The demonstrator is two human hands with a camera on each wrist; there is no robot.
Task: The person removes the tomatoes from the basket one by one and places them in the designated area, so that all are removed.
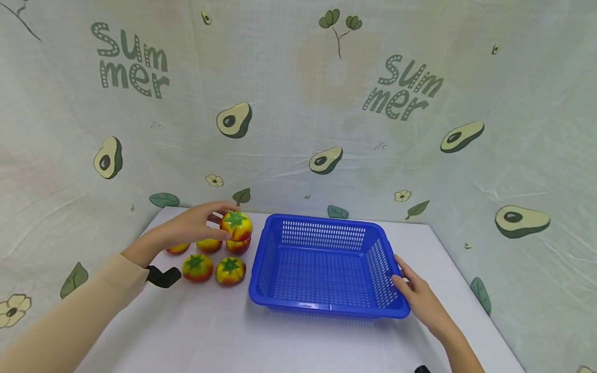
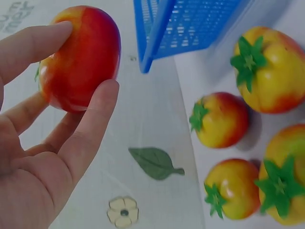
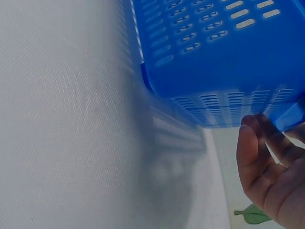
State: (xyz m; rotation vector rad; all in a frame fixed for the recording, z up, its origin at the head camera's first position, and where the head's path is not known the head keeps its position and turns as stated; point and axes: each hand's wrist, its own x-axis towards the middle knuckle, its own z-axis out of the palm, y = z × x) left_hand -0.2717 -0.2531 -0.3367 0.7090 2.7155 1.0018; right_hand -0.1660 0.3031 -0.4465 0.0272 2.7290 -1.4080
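Observation:
My left hand [image 1: 198, 225] holds a red and yellow tomato [image 1: 236, 226] with a green star-shaped top, raised above the other tomatoes. In the left wrist view its red side [image 2: 93, 57] faces the camera, between thumb and fingers. Several more tomatoes, such as a near one [image 1: 230, 271] and one left of it [image 1: 197, 267], sit on the table beneath. To their right stands a blue plastic basket [image 1: 322, 307] with slotted walls and nothing inside. My right hand [image 1: 420, 298] grips the basket's right rim; in the right wrist view its fingers [image 3: 248, 148] are at the basket's outer side.
The white table [image 1: 210, 331] carries the basket and the tomatoes. Behind and at both sides hangs a pale cloth [image 1: 280, 62] printed with avocados, leaves and lettering. A black strap piece [image 1: 163, 277] sits at the left wrist.

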